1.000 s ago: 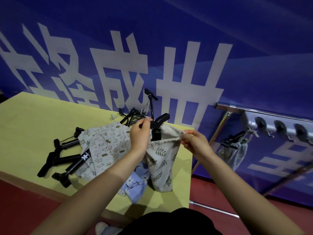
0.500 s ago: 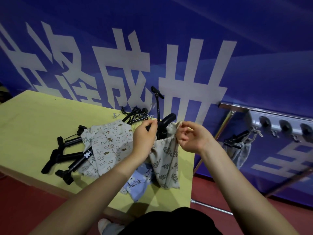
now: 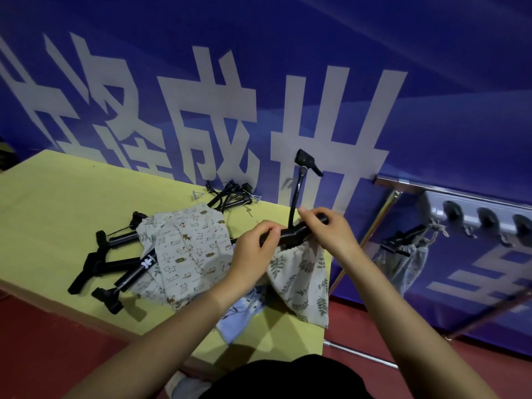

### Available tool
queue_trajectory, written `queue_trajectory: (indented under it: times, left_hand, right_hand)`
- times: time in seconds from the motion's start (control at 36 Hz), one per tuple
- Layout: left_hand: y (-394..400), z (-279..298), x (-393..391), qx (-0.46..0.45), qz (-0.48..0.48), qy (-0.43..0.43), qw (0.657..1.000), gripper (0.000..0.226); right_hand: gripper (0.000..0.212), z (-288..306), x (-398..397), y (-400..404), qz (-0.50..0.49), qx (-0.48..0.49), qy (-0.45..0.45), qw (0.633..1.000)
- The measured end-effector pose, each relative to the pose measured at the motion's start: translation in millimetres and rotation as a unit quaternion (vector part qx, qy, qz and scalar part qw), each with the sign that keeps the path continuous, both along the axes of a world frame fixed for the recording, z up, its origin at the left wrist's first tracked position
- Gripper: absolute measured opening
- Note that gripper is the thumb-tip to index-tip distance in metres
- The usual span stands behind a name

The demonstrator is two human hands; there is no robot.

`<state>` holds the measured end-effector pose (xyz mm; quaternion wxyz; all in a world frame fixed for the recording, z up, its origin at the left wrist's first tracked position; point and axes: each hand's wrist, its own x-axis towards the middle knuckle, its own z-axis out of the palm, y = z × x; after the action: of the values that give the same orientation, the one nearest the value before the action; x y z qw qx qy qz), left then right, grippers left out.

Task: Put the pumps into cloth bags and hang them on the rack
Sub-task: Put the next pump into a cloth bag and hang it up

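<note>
- Silver wall rack (image 3: 472,214) stands right of the yellow table (image 3: 57,214).
- Leaf-print cloth bag (image 3: 299,272) hangs at that table's right edge, nearer the right hand (image 3: 325,234).
- Black pump's (image 3: 290,234) handle lies crosswise above the bag mouth; both hands, left hand (image 3: 253,249) included, pinch the drawstring there.

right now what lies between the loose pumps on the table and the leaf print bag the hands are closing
In the head view, a cat-print cloth bag lies spread on the table between the loose pumps and the leaf-print bag, partly covering the pumps.
</note>
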<state>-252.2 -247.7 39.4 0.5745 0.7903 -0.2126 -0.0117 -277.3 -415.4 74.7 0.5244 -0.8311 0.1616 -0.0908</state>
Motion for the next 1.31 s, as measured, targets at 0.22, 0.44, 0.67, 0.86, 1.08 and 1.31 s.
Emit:
queue_trajectory:
  times: [0.22, 0.44, 0.67, 0.86, 1.08, 1.31]
  left_hand:
    - [-3, -3, 6, -0.141, -0.031, 0.285, 0.948, 0.038]
    - [-14, -23, -2, -0.127, -0.026, 0.408, 0.904, 0.021]
    - [-11, -46, 4, 0.027, 0.078, 0.383, 0.92, 0.037]
    - [-18, -48, 7, 0.11, 0.02, 0.337, 0.935, 0.024]
    - [-30, -50, 10, 0.231, -0.015, 0.234, 0.944, 0.012]
    - [-37, -56, 11, 0.168, -0.031, 0.303, 0.938, 0.025]
  right_hand:
    - [0.043, -14, 0, -10, -0.001, 0.198, -0.059, 0.978]
    - [0.039, -15, 2, -10, -0.01, 0.263, -0.07, 0.962]
    - [0.033, -19, 0, -22, -0.037, 0.3, -0.08, 0.95]
    - [0.031, -19, -1, -20, -0.033, 0.307, -0.092, 0.947]
    - [0.032, -17, 0, -20, -0.037, 0.306, -0.096, 0.946]
    - [0.033, -17, -2, -21, -0.044, 0.299, -0.105, 0.947]
